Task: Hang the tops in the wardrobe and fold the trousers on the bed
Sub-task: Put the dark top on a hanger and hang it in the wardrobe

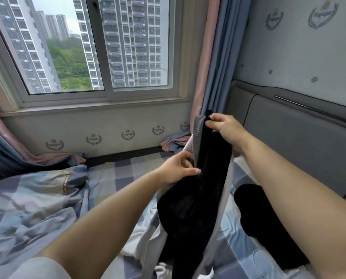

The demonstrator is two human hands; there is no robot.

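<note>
Pinching the ribbed grey band at the top of a black garment with pale grey side panels (190,200), your right hand (226,130) holds it up at centre right of the frame, thumb and forefinger closed on the hem edge. Your left hand (177,170), lower and just left of centre, has its fingers curled onto the same garment a little further down the grey edge. The cloth hangs from both grips and trails down to the checked blue, grey and white bedsheet (115,174) at bottom centre. Whether it is a top or trousers cannot be told from here, though the ribbed band could be a waistband or a hem. You seem to be at the sorting and straightening step, finding the edges before either folding or hanging. Next you will likely need to spread your hands apart along the band to open the piece flat and identify it. A second black piece of clothing (256,214) lies on the sheet at lower right, beside the padded grey headboard (301,137). A rumpled patchwork quilt (31,198) fills the lower left, beneath the window (91,47).
</note>
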